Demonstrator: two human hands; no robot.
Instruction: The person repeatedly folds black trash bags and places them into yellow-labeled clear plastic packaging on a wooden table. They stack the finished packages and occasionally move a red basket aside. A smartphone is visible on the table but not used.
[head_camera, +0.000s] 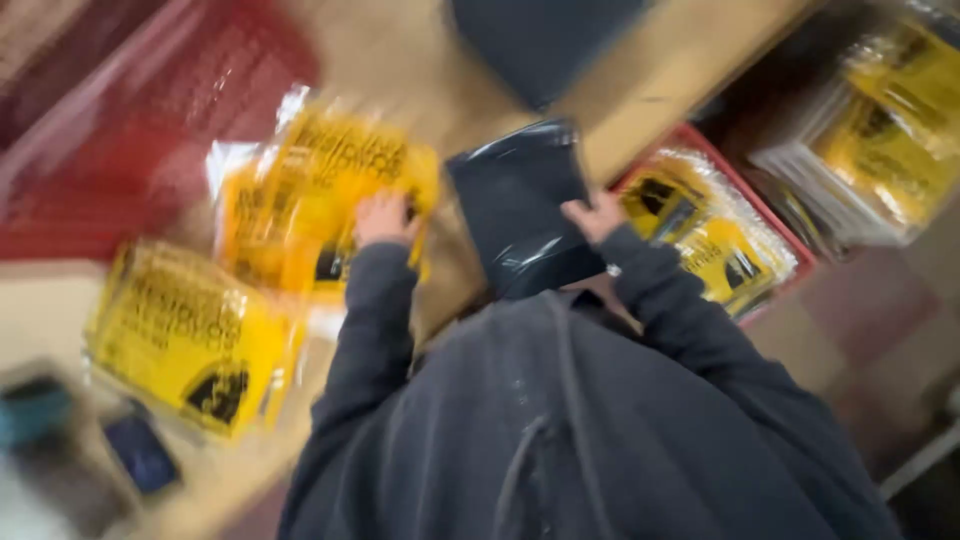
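1. Resting on a yellow packet (325, 185), the left hand (385, 218) lies with its fingers spread over the packet's lower right part; whether they pinch the plastic or only press on it cannot be told through the blur.
2. That yellow packet lies flat on the wooden table (400, 50), its long axis running from the lower left up to the upper right, its black print tilted the same way.
3. The right hand (595, 215) grasps the right edge of a black plastic bag (520, 205), with fingers curled over the edge.
4. The black bag lies between the two hands, near the table's edge, glossy and creased, its long axis running roughly toward and away from the person, leaning a little to the left at its far end.
5. A second yellow packet (185, 335) lies well to the left, nearer the person, apart from both hands.
6. A red crate (715, 240) just beside the right hand holds more yellow packets in clear wrap.
7. A stack of similar packets (880, 140) sits further right.
8. Red mesh (150, 130) lies at the table's far left.
9. Both dark grey sleeves (380, 330) reach forward from a hooded top.
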